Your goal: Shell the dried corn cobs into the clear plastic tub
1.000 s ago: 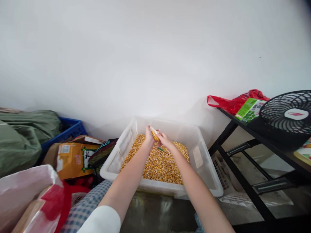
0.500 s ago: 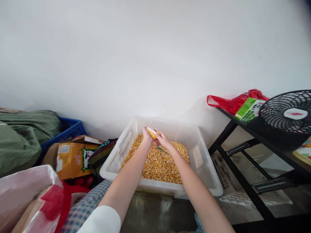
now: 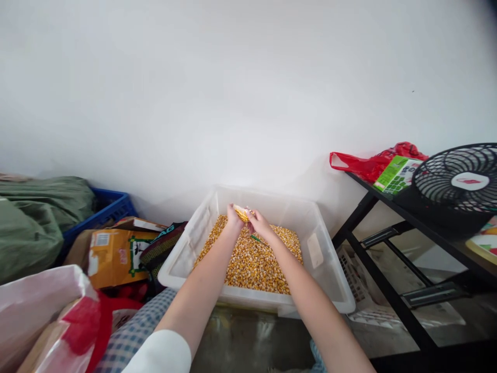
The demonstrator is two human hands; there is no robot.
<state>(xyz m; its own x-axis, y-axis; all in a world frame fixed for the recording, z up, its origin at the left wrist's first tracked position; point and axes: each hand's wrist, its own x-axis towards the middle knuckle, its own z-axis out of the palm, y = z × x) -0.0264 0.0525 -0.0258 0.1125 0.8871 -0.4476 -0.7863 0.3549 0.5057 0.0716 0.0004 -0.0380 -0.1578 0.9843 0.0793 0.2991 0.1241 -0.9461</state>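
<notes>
Left hand [image 3: 234, 224] closed round one corn cob [image 3: 241, 212], held above the far end of the clear plastic tub [image 3: 333, 282]. Right hand [image 3: 258, 224] pressed against the cob, fingertips pinching at its kernels. Risk: kernels popping off sideways could clear the tub wall and scatter on the floor; thumb may slip on the hard rows. Count: one cob, one tub, one heap of loose kernels [image 3: 252, 264], one green-handled tool [image 3: 257, 239] lying on it.

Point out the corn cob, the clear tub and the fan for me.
corn cob [image 3: 241, 213], head view, its kernel-covered middle between the hands.
tub [image 3: 328, 269], head view, bare right inner wall.
fan [image 3: 458, 192], head view, front grille below the hub.
</notes>
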